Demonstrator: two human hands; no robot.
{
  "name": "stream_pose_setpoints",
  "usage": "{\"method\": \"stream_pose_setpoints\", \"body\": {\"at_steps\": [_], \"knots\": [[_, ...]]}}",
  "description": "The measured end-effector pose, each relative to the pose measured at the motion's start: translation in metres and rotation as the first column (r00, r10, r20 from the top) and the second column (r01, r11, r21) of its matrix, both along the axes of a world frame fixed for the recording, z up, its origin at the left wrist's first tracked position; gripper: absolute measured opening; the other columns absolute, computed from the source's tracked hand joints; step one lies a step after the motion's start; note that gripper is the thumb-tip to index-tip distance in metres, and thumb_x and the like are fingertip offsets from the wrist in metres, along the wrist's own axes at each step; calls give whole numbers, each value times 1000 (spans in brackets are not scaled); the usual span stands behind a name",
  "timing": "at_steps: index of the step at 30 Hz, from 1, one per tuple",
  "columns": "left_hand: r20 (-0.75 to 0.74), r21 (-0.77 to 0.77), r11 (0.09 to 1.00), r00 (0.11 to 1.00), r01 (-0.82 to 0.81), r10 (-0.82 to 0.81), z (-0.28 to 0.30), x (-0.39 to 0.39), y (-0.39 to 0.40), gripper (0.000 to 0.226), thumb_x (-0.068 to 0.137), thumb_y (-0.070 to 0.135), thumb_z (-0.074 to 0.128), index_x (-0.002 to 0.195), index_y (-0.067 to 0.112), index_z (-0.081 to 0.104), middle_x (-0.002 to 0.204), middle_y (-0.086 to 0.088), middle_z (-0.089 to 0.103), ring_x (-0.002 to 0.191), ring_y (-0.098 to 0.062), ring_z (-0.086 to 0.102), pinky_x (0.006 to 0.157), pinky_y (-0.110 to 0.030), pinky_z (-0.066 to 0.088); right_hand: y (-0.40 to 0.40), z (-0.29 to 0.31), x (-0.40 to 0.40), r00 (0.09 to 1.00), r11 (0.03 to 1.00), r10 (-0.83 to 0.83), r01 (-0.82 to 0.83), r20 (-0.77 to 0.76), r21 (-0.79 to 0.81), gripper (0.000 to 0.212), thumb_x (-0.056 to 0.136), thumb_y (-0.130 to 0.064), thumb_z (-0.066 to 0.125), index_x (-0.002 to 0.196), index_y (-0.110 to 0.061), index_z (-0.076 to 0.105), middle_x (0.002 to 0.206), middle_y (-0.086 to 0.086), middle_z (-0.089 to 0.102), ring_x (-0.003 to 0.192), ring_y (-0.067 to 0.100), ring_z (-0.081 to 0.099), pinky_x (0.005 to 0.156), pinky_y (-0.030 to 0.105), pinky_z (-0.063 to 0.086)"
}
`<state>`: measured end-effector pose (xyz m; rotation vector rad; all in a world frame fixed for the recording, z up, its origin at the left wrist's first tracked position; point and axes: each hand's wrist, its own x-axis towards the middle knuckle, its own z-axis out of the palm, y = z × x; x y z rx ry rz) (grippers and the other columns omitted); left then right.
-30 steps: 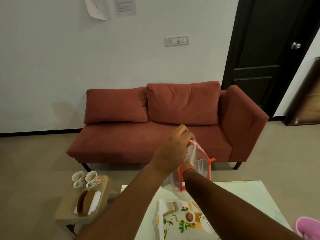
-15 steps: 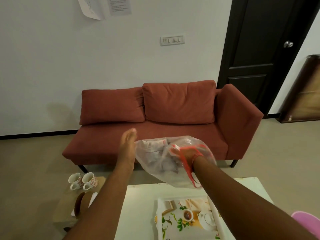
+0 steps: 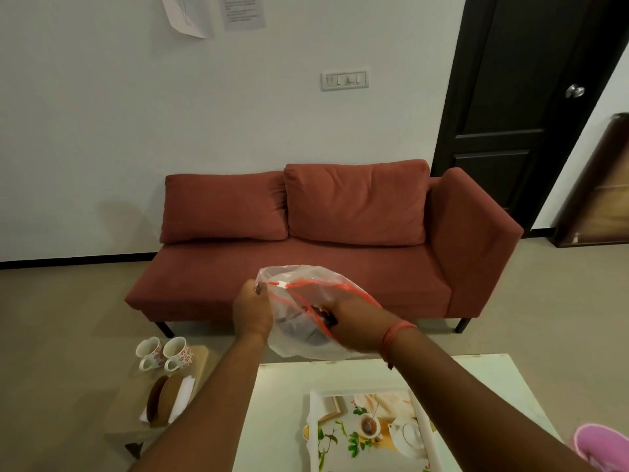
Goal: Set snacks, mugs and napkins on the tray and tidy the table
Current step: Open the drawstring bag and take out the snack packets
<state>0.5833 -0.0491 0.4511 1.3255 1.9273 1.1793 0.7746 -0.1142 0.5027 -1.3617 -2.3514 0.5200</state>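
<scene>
L hand [image 3: 253, 310] now back on rim of clear red-trimmed plastic bag [image 3: 308, 321], R hand [image 3: 354, 321] gripping opposite side over worktop's [image 3: 282, 396] far edge: mouth spread, prob. snacks next; floral tray [image 3: 315, 408] unloaded.

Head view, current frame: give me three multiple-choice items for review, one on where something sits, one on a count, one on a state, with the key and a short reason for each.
1. Where do the mugs stand?
A. On the tray
B. On the low side table left of the white table
C. On the sofa

2. How many mugs are in view?
A. One
B. Two
C. Four

3. What is the state of the clear plastic bag?
A. Lying flat on the tray
B. Held up in the air by both hands
C. Hanging on the door knob

Key: 1 B, they stand on the side table, not on the tray. 2 B, a pair of floral mugs stands side by side. 3 B, the left hand grips one edge and the right hand the other, above the white table.
</scene>
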Motion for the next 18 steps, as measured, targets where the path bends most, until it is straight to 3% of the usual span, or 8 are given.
{"method": "stream_pose_setpoints", "body": {"at_steps": [3, 6, 12, 14, 18], "knots": [[-55, 8, 1000, 998, 25, -25, -5, -3, 2, 11, 94, 4, 56, 84, 10, 58, 83, -3, 61, 79, -21, 56, 56, -18, 40, -15, 6, 0, 1000, 1000, -24, 24, -20, 15, 39, 96, -38, 52, 134, -31, 55, 130, -5, 64, 115, 15, 58, 101, 26, 45], [-156, 16, 1000, 987, -24, 26, -10, -4, 0, 14, 97, 13, 52, 83, 12, 54, 82, -2, 57, 75, -19, 52, 65, -26, 35, -25, 20, 15, 988, 991, -128, 124, -86, -55, 39, 95, -33, 57, 134, -29, 57, 123, -1, 68, 109, 20, 64, 95, 30, 50], [-67, -32, 996, 994, -84, 82, -29, -13, -4, 25, 99, 22, 38, 85, 8, 53, 78, -9, 57, 77, -33, 57, 66, -32, 38, -33, 36, 49, 907, 973, -219, 176, -359, -150, 35, 91, -24, 67, 126, -30, 65, 115, -14, 72, 103, -2, 66, 95, 22, 51], [-91, -26, 996, 992, -85, 82, -32, -10, -4, 24, 99, 22, 38, 84, 10, 52, 77, -8, 56, 76, -31, 56, 64, -31, 37, -33, 34, 56, 864, 959, -274, 210, -423, -191, 32, 91, -26, 67, 123, -29, 67, 110, -13, 73, 99, -3, 67, 95, 26, 53], [-83, -41, 990, 988, -134, 130, -31, -7, 2, 26, 99, 23, 37, 92, 7, 56, 93, -18, 64, 81, -31, 57, 70, -34, 41, -31, 27, 66, 787, 938, -335, 226, -517, -264, 30, 91, -26, 67, 121, -28, 68, 109, -11, 74, 100, 2, 69, 95, 33, 55]]}}
